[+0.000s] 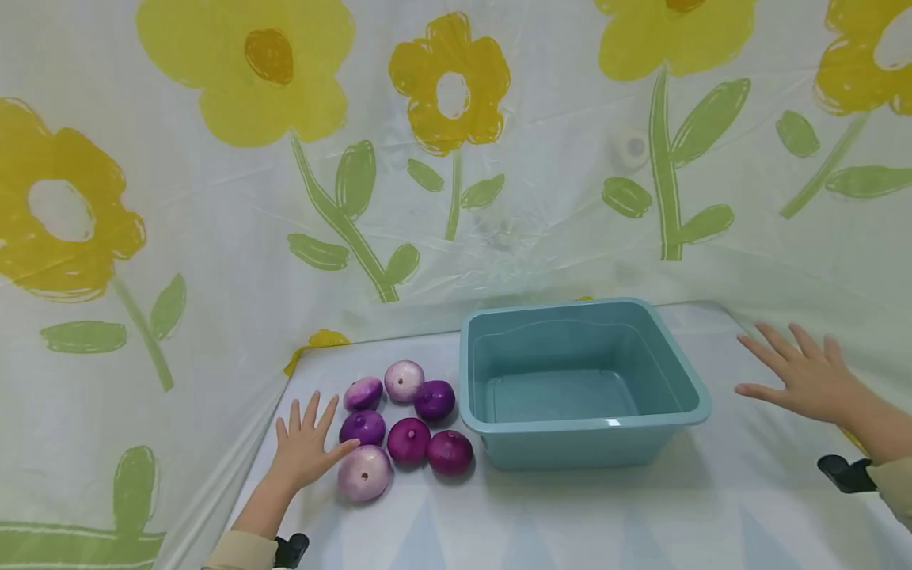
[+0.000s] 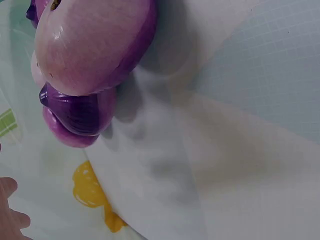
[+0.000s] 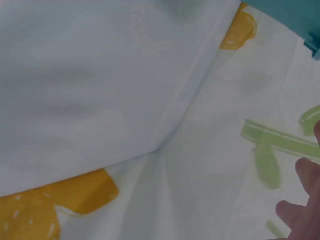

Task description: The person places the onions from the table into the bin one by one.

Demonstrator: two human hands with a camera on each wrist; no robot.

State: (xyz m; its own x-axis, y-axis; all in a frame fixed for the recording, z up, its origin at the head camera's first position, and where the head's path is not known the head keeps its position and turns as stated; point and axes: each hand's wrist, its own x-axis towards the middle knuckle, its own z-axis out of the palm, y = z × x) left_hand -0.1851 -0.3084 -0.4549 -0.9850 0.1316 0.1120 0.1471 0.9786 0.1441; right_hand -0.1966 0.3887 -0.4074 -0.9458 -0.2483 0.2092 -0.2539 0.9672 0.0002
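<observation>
Several purple onions lie in a cluster on the table, among them a dark purple onion (image 1: 433,400), a reddish one and a pale onion (image 1: 365,473). My left hand (image 1: 304,447), fingers spread, is just left of the cluster and holds nothing; its thumb tip overlaps the pale onion in the head view, and I cannot tell if it touches. The left wrist view shows the pale onion (image 2: 95,45) up close. Right of the onions stands a blue-green plastic basin (image 1: 584,427) with nothing in it. Beyond its right side my right hand (image 1: 815,376) is spread, holding nothing.
A white cloth with pale blue triangles covers the table (image 1: 570,522). Behind and at the left hangs a white curtain (image 1: 541,198) printed with yellow flowers. Dark wrist straps (image 1: 848,473) show at both sleeves. The table's edge (image 3: 157,149) appears in the right wrist view.
</observation>
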